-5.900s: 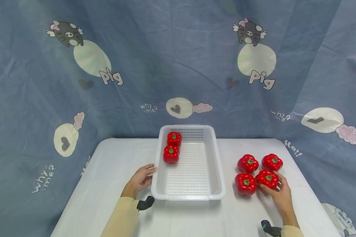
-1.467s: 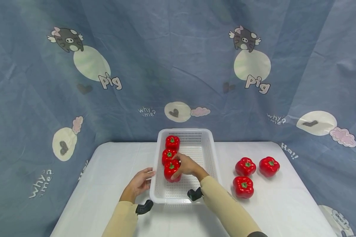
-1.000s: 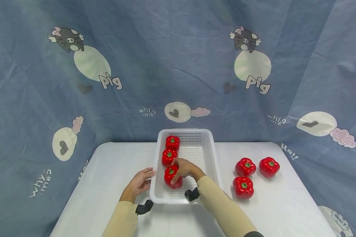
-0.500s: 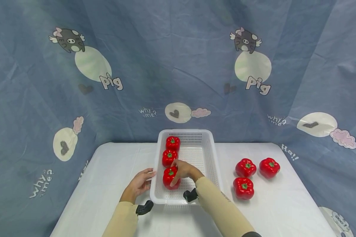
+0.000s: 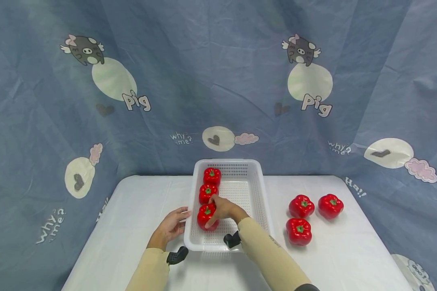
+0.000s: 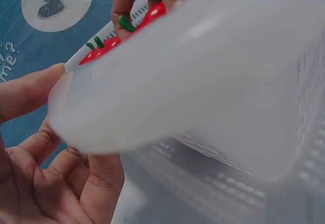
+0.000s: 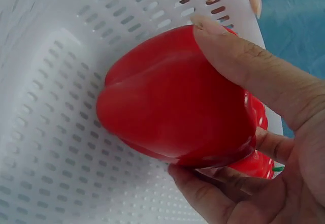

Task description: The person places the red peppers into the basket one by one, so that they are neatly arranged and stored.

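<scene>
**tele_tom:** What've you got on your end?

**bench_feed:** I've got the right hand (image 5: 223, 209) gripping the front pepper (image 5: 206, 218), thumb on one side and fingers round the other, super clear on my right wrist cam. That pepper's inside the white basket (image 5: 204, 247), up by the left wall, green stem showing on the head view. I can't tell if its bottom is resting on the basket floor.

**tele_tom:** Just the one in there?

**bench_feed:** Nope, three in a rough line along that wall. The middle pepper (image 5: 208, 193) is right behind the one in hand, and the back pepper (image 5: 212, 176) is behind that, near the far end.

**tele_tom:** And the left hand?

**bench_feed:** I see the left hand (image 5: 172, 224) holding the basket by its left rim, thumb on the edge and fingers bent underneath. My left wrist cam is mostly blurry plastic, so I can't make out where every fingertip lands.

**tele_tom:** Anything else on the table?

**bench_feed:** Yeah, on the white table (image 5: 149, 198), right of the basket and well apart from it: a far-left pepper (image 5: 301, 206), a far-right pepper (image 5: 330, 206) and a near pepper (image 5: 299, 231). Blue pig-print cloth (image 5: 175, 72) hangs behind it all.
</scene>
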`<state>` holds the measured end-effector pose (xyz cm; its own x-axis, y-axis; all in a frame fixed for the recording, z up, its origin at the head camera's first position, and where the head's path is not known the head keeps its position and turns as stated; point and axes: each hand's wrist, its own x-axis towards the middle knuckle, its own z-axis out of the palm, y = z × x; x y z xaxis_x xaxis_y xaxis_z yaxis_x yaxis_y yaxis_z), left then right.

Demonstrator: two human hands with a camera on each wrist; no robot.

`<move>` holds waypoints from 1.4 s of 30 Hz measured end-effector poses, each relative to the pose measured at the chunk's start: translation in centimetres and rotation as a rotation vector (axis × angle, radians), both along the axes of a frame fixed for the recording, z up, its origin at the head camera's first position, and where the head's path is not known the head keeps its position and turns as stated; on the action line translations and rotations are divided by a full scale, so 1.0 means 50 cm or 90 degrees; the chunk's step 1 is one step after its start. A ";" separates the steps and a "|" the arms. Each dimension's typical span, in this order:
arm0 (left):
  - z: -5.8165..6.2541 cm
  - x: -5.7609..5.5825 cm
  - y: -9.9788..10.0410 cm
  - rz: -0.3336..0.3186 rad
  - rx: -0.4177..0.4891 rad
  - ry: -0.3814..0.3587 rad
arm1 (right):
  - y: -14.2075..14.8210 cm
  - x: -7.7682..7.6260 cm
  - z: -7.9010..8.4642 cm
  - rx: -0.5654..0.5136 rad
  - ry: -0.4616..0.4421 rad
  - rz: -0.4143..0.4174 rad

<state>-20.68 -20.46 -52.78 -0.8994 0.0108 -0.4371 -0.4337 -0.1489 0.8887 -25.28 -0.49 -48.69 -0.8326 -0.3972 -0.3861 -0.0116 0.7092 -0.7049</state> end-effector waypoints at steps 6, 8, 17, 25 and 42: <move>0.000 0.000 -0.001 -0.003 0.005 -0.001 | 0.002 0.000 0.001 0.000 0.006 0.016; 0.000 0.000 -0.001 -0.005 0.009 -0.001 | 0.003 0.001 0.001 -0.002 0.006 0.023; 0.000 0.000 0.001 -0.008 0.000 -0.001 | 0.009 0.003 0.002 -0.044 0.002 0.050; 0.001 0.004 0.002 -0.007 0.000 0.005 | 0.039 0.005 0.012 -0.086 0.005 0.044; 0.004 0.007 0.002 -0.008 -0.004 0.004 | 0.147 0.015 0.043 -0.197 0.042 -0.023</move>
